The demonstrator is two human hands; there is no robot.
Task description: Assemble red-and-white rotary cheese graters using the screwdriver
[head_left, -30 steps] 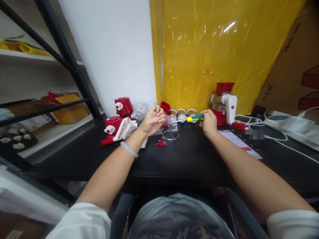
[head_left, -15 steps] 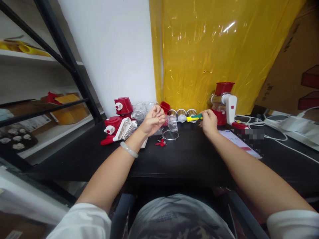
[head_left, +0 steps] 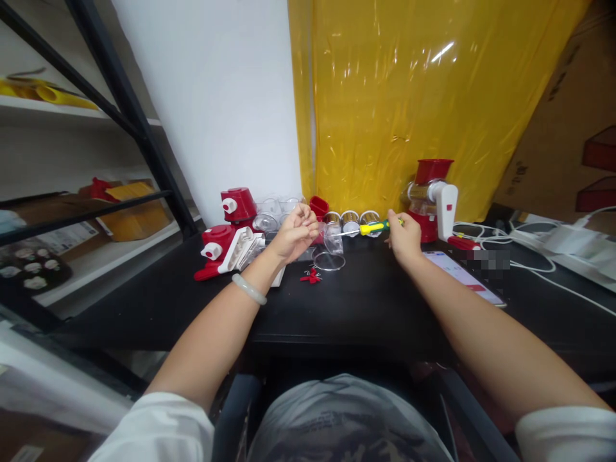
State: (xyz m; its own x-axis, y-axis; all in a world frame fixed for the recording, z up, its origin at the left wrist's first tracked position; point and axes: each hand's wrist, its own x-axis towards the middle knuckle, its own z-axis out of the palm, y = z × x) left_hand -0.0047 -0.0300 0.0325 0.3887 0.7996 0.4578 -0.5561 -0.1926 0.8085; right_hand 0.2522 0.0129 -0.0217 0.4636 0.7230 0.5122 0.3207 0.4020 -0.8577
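Note:
My left hand [head_left: 299,234] is closed, its fingers curled at the side of a clear plastic part [head_left: 333,239]. A bit of red shows behind these fingertips, and the grip itself is partly hidden. In my right hand [head_left: 405,239] is a screwdriver [head_left: 374,228] with a yellow and green handle, lying nearly level. Its thin shaft points left and reaches the clear part; where the tip sits I cannot make out. Below, a clear round ring-like piece [head_left: 329,260] rests on the black table [head_left: 337,314], beside small red pieces with metal pins [head_left: 312,276].
Red and white grinder-like bodies [head_left: 238,204] and a white crank handle [head_left: 243,247] lie left. Several metal drums [head_left: 350,222] stand behind. An assembled red and white rotary grater [head_left: 430,205], a phone [head_left: 464,277] and white cables [head_left: 524,237] are right.
The fingers of my right hand have shifted around the screwdriver handle, and more of its green end shows between them. My left hand has hardly moved.

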